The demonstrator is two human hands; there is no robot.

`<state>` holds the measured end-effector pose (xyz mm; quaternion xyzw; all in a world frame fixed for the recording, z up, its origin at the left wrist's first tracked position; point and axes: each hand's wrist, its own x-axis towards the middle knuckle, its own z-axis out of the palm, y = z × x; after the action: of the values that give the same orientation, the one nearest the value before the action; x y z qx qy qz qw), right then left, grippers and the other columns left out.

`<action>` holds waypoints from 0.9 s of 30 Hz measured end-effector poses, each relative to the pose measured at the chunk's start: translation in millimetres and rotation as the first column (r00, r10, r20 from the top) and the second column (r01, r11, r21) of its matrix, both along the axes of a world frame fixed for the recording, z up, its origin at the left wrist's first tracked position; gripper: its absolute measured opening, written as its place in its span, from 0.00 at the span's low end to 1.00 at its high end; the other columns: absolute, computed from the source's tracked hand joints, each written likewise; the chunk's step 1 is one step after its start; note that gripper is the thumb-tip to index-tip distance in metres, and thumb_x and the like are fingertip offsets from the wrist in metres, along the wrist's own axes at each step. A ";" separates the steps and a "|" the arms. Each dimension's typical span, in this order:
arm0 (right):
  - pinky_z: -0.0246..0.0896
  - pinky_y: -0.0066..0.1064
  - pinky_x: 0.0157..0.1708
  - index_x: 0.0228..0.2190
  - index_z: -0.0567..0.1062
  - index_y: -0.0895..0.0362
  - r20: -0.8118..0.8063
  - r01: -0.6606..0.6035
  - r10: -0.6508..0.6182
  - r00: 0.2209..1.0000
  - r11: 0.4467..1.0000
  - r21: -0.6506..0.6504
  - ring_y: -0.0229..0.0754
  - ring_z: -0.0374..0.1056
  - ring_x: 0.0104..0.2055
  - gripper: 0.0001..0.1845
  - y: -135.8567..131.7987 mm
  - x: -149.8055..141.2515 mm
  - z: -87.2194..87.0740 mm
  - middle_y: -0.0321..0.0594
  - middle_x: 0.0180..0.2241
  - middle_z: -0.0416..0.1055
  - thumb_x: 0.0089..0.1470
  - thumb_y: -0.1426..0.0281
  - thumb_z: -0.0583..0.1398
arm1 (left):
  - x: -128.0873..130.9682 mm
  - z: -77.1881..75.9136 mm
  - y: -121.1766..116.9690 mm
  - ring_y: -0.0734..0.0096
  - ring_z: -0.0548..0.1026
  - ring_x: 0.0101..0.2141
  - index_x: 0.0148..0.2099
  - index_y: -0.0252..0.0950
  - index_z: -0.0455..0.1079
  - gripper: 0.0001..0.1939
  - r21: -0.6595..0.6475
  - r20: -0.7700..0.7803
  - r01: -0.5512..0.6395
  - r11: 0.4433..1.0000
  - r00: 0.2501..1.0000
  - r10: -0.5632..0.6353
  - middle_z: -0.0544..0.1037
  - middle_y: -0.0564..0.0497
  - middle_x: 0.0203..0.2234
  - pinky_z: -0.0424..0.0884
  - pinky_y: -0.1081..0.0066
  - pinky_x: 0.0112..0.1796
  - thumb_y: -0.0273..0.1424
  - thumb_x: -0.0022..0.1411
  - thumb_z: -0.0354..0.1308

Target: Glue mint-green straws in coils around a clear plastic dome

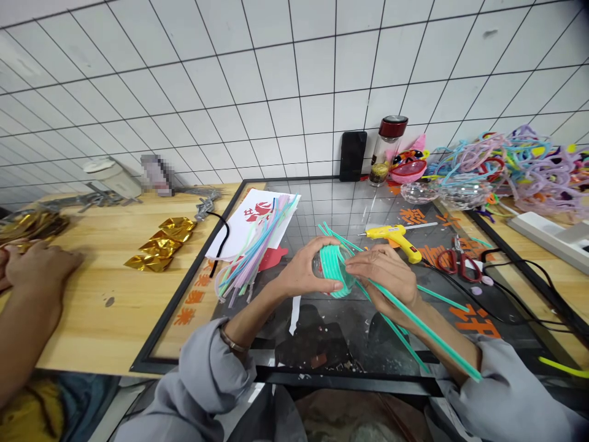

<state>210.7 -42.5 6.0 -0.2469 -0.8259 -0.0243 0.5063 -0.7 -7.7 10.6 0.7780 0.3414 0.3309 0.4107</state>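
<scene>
- A small, clear, rounded plastic piece wrapped in mint-green bands (pixel 332 270) is held above the black-framed dark glass panel (pixel 322 209), between the person's 2 hands.
- Its bands run from the wall side toward the person, their near ends leaning slightly right; its bare clear side faces the right hand. I cannot tell its own long axis.
- The left hand (pixel 306 270) grasps the banded piece, thumb on the near side, fingers curled over the far side.
- The right hand (pixel 386 276) has its fingertips bunched against the clear side; I cannot tell whether they grip anything.
- 1 long, thin mint-green strip (pixel 427 331) slants from beneath the right hand toward the grey right sleeve (pixel 510 387), its length following the forearm.
- The yellow glue gun with a black cord (pixel 389 233) lies beyond the right hand, nozzle pointing left.
- The bundle of thin pastel strips (pixel 262 245) lies left of the left hand, partly on the white paper sheet with red print (pixel 234 221), slanting from far right to near left.
</scene>
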 end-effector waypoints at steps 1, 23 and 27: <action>0.64 0.38 0.41 0.41 0.75 0.55 0.000 0.001 -0.001 1.000 1.000 -0.004 0.40 0.77 0.40 0.13 -0.2 -0.2 -0.3 0.41 0.38 0.81 0.58 0.81 0.58 | 0.2 0.2 -0.1 0.52 0.69 0.56 0.55 0.35 0.65 0.36 0.000 0.003 0.003 1.000 1.000 -0.003 0.71 0.42 0.54 0.62 0.55 0.60 0.37 0.45 0.72; 0.65 0.37 0.41 0.40 0.76 0.56 0.039 0.011 -0.011 0.999 1.000 -0.001 0.40 0.77 0.39 0.11 -2.1 -0.6 4.0 0.43 0.38 0.81 0.58 0.80 0.57 | 0.1 -3.4 -0.6 0.53 0.67 0.58 0.53 0.37 0.65 0.31 0.028 0.045 0.033 0.999 0.998 -0.035 0.69 0.41 0.55 0.59 0.54 0.61 0.34 0.47 0.71; 0.65 0.37 0.41 0.39 0.76 0.55 0.038 0.010 -0.010 0.999 1.000 0.000 0.40 0.78 0.39 0.11 -2.0 -1.3 5.5 0.42 0.37 0.81 0.58 0.79 0.57 | 0.1 -3.9 -0.3 0.53 0.67 0.58 0.53 0.37 0.65 0.31 0.034 0.053 0.042 0.999 0.998 -0.044 0.69 0.41 0.55 0.59 0.53 0.61 0.34 0.48 0.71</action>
<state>209.3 -44.5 11.5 -0.2508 -0.8342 -0.0314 0.4902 -0.6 -8.0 6.7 0.7826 0.3081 0.3482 0.4139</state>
